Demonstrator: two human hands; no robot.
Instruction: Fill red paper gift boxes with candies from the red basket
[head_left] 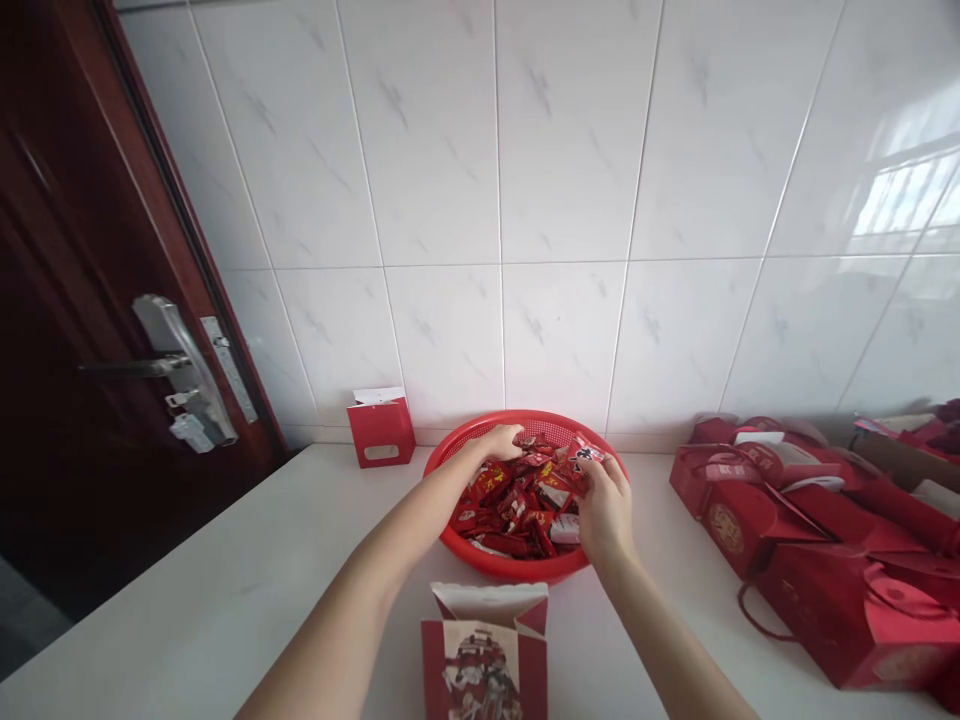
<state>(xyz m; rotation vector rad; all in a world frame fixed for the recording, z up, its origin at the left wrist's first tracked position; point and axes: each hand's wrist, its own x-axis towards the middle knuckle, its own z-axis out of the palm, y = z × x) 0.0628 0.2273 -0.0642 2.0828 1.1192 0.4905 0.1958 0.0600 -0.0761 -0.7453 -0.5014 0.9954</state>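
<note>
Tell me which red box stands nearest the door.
The small upright box by the tiled wall, left of the red basket; the picture-fronted box stands in front of the basket, and the other boxes are grouped on the right.

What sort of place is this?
Probably a room in a home, perhaps a kitchen: a dark red-brown panelled door with keys hanging at its lock, marble-patterned wall tiles, and a white countertop against them.
</note>
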